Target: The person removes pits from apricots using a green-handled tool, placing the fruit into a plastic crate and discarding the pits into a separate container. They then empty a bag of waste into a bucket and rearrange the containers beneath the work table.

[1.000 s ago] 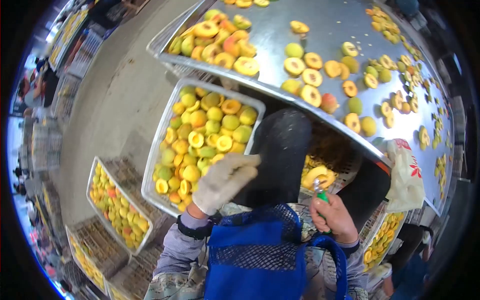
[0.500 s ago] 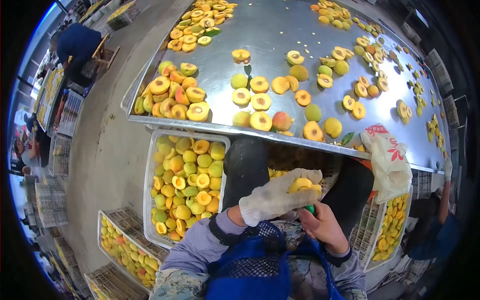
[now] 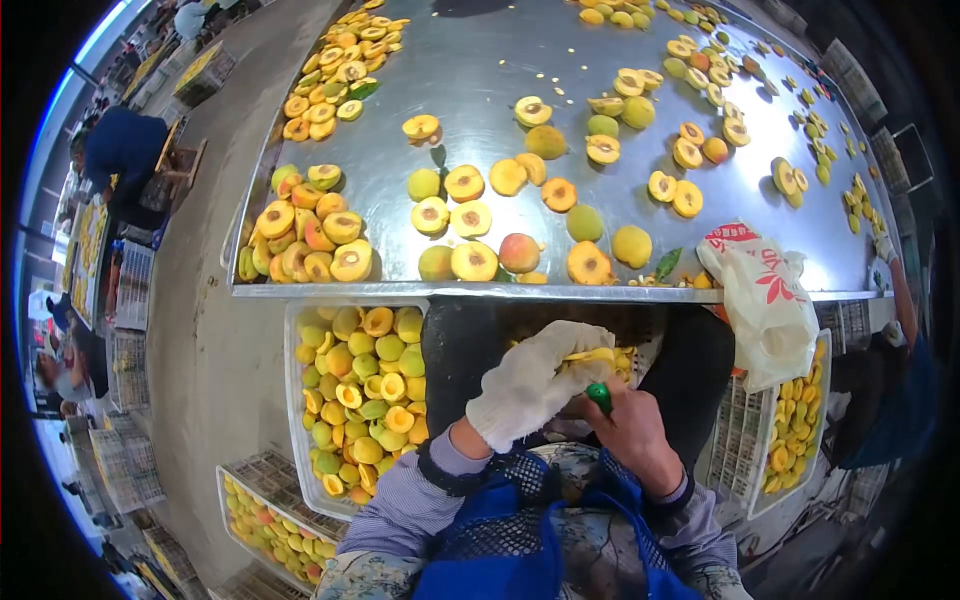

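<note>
My left hand (image 3: 530,388), in a white knit glove, is closed around a cut yellow peach (image 3: 592,355), whose flesh shows between the fingers. Close beside it, my bare right hand (image 3: 634,432) grips a tool by its green handle (image 3: 600,396); the working end is hidden by the glove and fruit. Both hands are over my lap, just below the front edge of the metal table (image 3: 400,291). On the table in front lie peach halves (image 3: 473,260) with cut faces up and whole peaches (image 3: 631,244).
A white crate (image 3: 294,400) full of peaches and halves stands left of my legs. Another crate (image 3: 768,450) is at the right, below a plastic bag (image 3: 765,310) hanging over the table edge. Further crates and people are at both sides.
My view has shifted a little. The peach has turned in my left hand, showing less of itself, and my right hand with the green handle has come up closer against it.
</note>
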`<state>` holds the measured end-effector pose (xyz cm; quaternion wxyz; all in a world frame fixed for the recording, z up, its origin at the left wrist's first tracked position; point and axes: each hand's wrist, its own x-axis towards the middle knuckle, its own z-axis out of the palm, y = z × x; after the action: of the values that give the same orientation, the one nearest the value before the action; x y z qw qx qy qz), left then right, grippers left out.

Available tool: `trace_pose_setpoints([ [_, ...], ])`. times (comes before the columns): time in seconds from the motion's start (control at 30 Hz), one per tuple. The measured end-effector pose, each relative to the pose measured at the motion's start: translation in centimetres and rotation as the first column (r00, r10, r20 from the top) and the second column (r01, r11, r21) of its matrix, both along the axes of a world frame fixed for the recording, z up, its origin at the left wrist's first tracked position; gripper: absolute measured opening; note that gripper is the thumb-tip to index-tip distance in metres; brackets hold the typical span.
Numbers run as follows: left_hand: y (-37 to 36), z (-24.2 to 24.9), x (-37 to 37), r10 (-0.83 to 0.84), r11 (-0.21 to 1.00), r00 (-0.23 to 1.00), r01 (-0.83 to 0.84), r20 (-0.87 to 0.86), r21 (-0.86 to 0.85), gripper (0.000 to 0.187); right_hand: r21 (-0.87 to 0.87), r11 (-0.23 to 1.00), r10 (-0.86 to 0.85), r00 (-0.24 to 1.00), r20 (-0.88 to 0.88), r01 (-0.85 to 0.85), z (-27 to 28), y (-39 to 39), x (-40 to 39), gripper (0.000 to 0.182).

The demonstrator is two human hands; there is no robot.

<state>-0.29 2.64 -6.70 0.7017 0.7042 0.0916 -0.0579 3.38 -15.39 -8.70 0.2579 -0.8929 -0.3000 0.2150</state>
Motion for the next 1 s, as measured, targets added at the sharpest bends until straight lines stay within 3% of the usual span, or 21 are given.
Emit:
trace_pose_setpoints([
  [0.07,-0.3,-1.0,0.3,-0.011,0.969,0.975,-0.044,0.222,0.244,0.030,0.017,0.999,-0.027,0.999,-0.020,0.027,-0.5,-0.1,0.2,0.031],
  [0.2,-1.0,-1.5,0.2,0.015,0.921,0.910,-0.174,0.415,0.350,0.030,0.077,0.996,-0.042,0.999,-0.011,0.043,0.3,0.7,0.4,0.032],
  [0.27,-1.9,-0.6,-0.2,0.325,0.946,0.925,-0.318,0.195,-0.066,0.030,0.074,0.996,-0.043,0.999,0.025,0.041,0.9,1.3,0.5,0.032],
  [0.3,-2.0,0.2,-0.1,0.377,0.896,0.925,-0.356,0.032,-0.266,0.031,0.075,0.997,-0.032,0.998,0.062,0.027,1.1,1.6,0.6,0.032],
  [0.33,-2.1,0.1,-0.1,0.372,0.898,0.928,-0.350,0.032,-0.265,0.031,0.075,0.997,-0.038,0.997,0.061,0.033,1.2,1.8,0.7,0.032],
  [0.4,-2.1,-0.1,-0.2,0.394,0.658,0.905,-0.398,-0.158,-0.640,0.035,0.134,0.991,-0.032,0.984,0.174,0.009,1.3,2.2,0.8,0.031],
  [0.53,-2.9,-0.6,-0.1,0.495,0.543,0.861,-0.407,-0.111,-0.734,0.037,0.065,0.997,-0.058,0.985,0.160,0.048,2.2,2.6,0.6,0.027],
  [0.67,-3.3,-0.9,-0.6,0.549,0.635,0.831,-0.342,0.092,-0.693,0.038,0.083,0.996,-0.051,0.990,0.135,0.041,2.8,2.6,0.5,0.029],
  [0.7,-3.5,-0.3,-0.5,0.576,0.634,0.815,-0.402,0.056,-0.661,0.048,0.091,0.996,-0.031,0.993,0.110,0.021,3.1,2.5,0.4,0.029],
  [0.83,-3.7,0.0,-0.6,0.588,0.625,0.808,-0.422,0.040,-0.657,0.048,0.091,0.996,-0.027,0.996,0.087,0.019,3.5,2.3,0.4,0.029],
  [0.93,-2.8,-0.2,-1.0,0.521,0.674,0.851,-0.367,0.060,-0.641,0.047,0.227,0.974,-0.014,0.987,0.160,-0.023,2.9,1.5,0.0,0.030],
  [1.0,-1.0,0.7,-0.4,0.227,0.720,0.974,-0.182,-0.020,-0.670,0.046,0.168,0.986,-0.012,0.987,0.159,-0.015,2.7,1.2,0.3,0.030],
])
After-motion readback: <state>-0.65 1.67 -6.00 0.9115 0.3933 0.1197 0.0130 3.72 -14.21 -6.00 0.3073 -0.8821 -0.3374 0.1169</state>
